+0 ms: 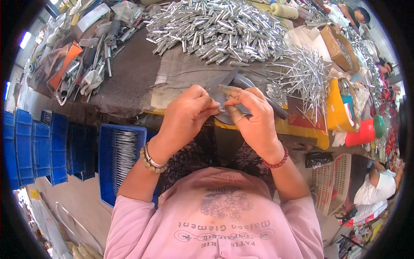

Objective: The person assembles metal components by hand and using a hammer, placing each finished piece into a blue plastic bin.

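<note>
In front of my chest, at the bench edge, both hands meet with the fingertips nearly touching. My left hand (186,114) is closed in a pinch, its thumb and forefinger at a small silvery metal piece (221,108) mostly hidden by the fingers. From the other side, my right hand (255,117) pinches at the same spot; its thumb and a finger wear dull wraps. Beneath the hands lies a grey rounded plate-like thing (225,118), partly covered. Beyond them a heap of short silver metal tubes (215,30) spreads over the cloth-covered bench (129,82).
Thin metal rods (308,71) lie piled to the right, near a yellow container (338,105) and a red cylinder (360,134). Tools and scraps (88,64) crowd the left. A blue crate (103,164) of rods stands beside my left arm. Another person (379,185) is at far right.
</note>
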Demonstrator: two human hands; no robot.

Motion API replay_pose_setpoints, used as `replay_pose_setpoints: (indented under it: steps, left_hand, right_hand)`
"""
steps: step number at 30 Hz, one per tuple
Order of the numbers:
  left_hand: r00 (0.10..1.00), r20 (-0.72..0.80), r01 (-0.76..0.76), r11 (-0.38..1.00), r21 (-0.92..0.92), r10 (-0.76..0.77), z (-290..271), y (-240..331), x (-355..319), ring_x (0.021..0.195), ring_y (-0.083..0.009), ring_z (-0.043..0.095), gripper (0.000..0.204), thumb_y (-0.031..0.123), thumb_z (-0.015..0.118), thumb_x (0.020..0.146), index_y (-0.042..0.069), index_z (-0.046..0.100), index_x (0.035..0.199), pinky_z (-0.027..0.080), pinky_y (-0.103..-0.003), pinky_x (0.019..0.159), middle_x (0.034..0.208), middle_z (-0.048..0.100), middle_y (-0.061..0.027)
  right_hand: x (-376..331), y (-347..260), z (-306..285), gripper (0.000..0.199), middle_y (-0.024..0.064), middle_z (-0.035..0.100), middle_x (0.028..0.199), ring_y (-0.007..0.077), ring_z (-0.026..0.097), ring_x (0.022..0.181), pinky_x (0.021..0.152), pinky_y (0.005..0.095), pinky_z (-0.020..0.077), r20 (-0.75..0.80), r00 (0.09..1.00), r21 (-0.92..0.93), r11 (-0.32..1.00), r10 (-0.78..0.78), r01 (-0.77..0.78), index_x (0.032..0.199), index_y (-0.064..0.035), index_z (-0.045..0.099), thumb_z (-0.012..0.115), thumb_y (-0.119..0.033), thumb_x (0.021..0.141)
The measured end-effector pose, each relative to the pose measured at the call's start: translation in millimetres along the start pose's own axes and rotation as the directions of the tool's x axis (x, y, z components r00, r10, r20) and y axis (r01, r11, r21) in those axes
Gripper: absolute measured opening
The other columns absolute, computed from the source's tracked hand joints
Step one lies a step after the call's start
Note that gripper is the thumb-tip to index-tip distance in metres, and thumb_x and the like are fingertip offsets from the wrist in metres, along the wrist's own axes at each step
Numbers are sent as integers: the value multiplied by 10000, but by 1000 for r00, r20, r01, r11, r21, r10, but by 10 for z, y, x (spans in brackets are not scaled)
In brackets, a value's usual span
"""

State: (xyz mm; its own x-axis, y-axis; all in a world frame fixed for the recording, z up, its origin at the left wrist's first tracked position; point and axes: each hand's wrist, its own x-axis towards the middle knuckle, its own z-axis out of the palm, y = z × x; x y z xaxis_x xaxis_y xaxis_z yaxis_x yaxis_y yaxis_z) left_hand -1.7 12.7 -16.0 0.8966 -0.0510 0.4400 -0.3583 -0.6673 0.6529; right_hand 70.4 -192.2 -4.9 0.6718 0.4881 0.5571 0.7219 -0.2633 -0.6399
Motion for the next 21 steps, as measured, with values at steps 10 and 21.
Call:
replay_pose_setpoints:
  steps: [10, 21]
  left_hand:
    - [1000, -9, -12, 1000, 13, 12, 7, 33, 16, 900, -346, 677, 155, 5, 836, 881, 28, 740, 1000, 543, -420, 780, 964, 649, -124]
    - [999, -7, 38, 998, -58, -39, 22, 32, -4, 901, -280, 673, 184, -5, 849, 888, 34, 785, 1057, 535, -364, 794, 988, 659, -104]
  right_hand:
    - [-19, -34, -10, 387, 97, 777, 986, 311, 699, 974, 858, 423, 579, 64, 992, -124, 986, -108, 115, 1189, -46, 783, 784, 62, 818]
    - [119, 207, -484, 398, 101, 709, 1096, 309, 662, 1118, 990, 466, 533, 209, 977, -631, 768, 30, 112, 1246, -62, 758, 782, -39, 849]
